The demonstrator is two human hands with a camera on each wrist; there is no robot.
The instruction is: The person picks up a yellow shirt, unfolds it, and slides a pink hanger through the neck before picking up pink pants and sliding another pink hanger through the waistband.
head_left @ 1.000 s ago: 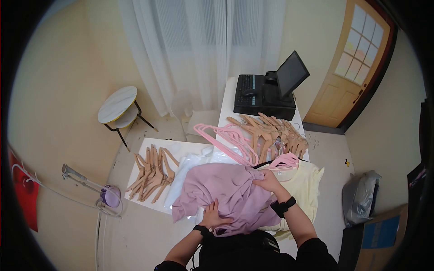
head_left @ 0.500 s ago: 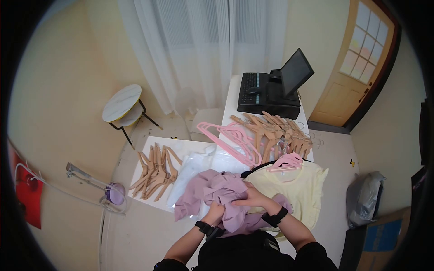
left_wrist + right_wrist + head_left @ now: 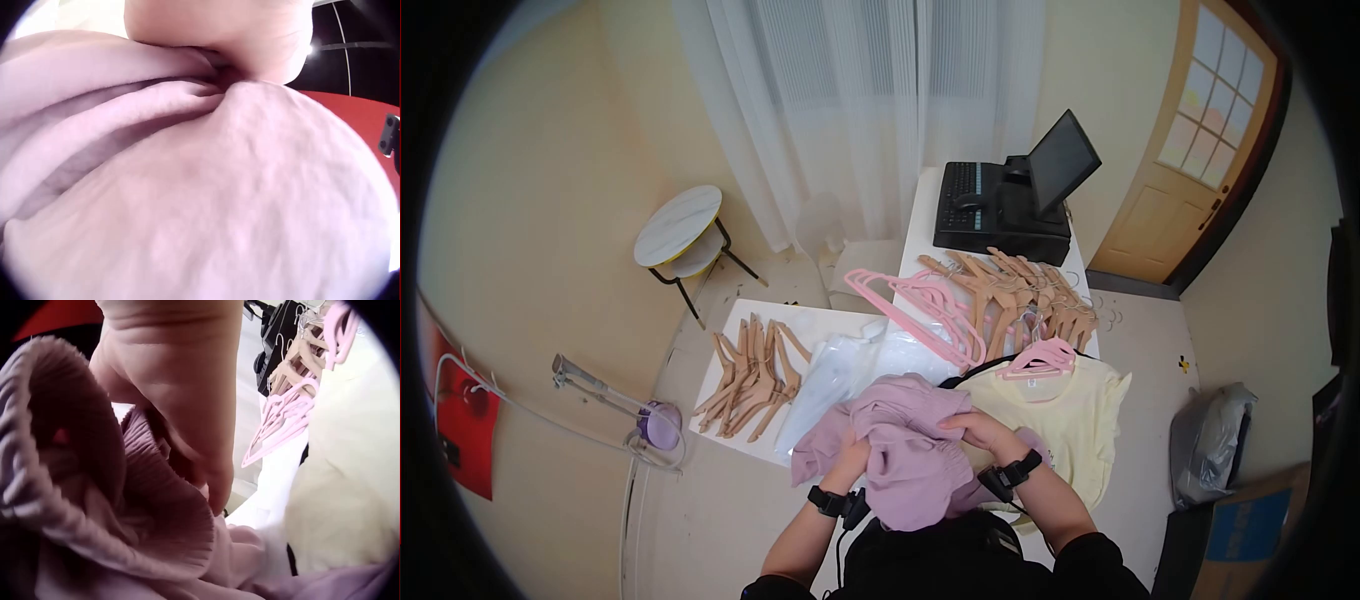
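A bunched mauve garment is held up in front of the body in the head view. My left hand grips its left side; in the left wrist view the fingers of that hand close into the folds. My right hand holds the upper right part. Seen from the right wrist, this hand has its fingers round the cloth beside a gathered, elastic-looking edge. Fingertips of both hands are partly hidden by fabric. A pale yellow top lies right of the garment.
Wooden hangers lie on the low white table at left, beside clear plastic bags. Pink hangers and more wooden hangers lie before a black register. A grey bin stands at right.
The mauve garment, spread out a second ago, is gathered into a raised bundle. My left hand has moved up and slightly left with its part; the right hand has come inward, uncovering more yellow cloth.
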